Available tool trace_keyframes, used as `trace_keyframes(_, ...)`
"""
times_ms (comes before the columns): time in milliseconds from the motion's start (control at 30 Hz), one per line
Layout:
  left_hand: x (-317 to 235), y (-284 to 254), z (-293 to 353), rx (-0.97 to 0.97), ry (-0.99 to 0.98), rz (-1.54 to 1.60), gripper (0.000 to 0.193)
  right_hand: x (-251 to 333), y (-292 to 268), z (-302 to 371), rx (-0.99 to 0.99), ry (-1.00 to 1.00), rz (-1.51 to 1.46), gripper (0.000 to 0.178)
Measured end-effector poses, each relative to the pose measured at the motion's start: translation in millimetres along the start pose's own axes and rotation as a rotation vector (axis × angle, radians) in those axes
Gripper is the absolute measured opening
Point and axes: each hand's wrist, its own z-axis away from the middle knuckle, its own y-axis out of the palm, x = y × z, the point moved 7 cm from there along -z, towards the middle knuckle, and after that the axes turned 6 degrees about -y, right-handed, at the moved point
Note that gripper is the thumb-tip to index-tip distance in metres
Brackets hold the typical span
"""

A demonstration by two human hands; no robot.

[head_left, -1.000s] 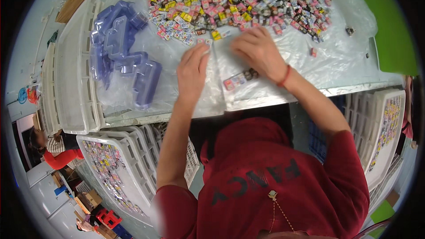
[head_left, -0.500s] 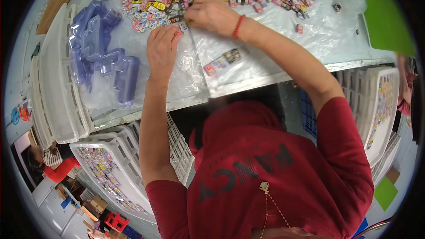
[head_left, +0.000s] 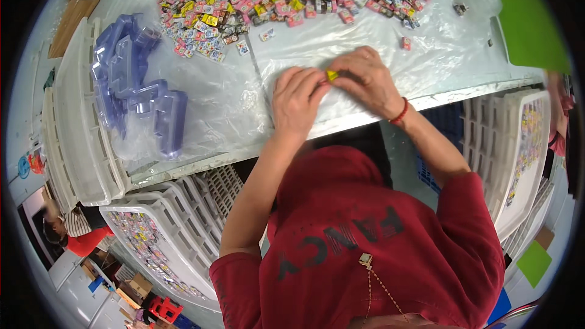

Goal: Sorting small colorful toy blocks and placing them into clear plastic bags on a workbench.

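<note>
Over the front of the plastic-covered table my two hands meet. My right hand (head_left: 370,83) pinches a small yellow block (head_left: 332,75) between thumb and fingertips. My left hand (head_left: 296,102) lies beside it, fingers bent and pressed together, its fingertips nearly touching the yellow block. A bit of pink shows at the left fingertips, too small to name. Beyond the hands spreads a heap of small printed blocks (head_left: 295,19) in pink, yellow, black and white. Two loose white-and-blue ones, a nearer block (head_left: 243,47) and a farther block (head_left: 267,35), lie at its near edge.
Clear bluish plastic trays (head_left: 170,123) lie stacked on the left of the table. White crates (head_left: 85,116) stand at the left edge, with more racks of filled trays (head_left: 152,247) below and at right (head_left: 525,146). A single pink block (head_left: 406,43) sits at the right.
Both hands have come back from the heap toward me and to the right, now together. A yellow block shows in my right fingers. The row of blocks seen near the front edge is no longer visible.
</note>
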Motion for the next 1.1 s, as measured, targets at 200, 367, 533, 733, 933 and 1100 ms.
trace_keyframes(200, 0, 4, 5, 0.008, 0.065, -0.053, 0.02, 2, 5, 6, -0.056, -0.038, 0.081, 0.021)
trace_keyframes(367, 0, 3, 6, 0.016, 0.059, -0.045, 0.019, 8, 4, 7, -0.073, -0.12, 0.185, 0.019)
trace_keyframes(533, 2, 0, 7, 0.003, 0.041, -0.037, 0.017, -2, -2, 15, -0.065, -0.087, 0.254, 0.016)
trace_keyframes(733, 5, -2, 7, 0.031, 0.025, -0.022, 0.015, 14, -1, 3, -0.058, -0.143, 0.23, 0.024)
trace_keyframes(933, 7, -2, 6, 0.036, 0.03, -0.003, 0.014, 11, 10, 5, 0.019, -0.236, 0.305, 0.032)
trace_keyframes(1100, 6, -3, 3, 0.081, 0.018, 0.006, 0.012, 14, 9, 0, 0.044, -0.262, 0.298, 0.027)
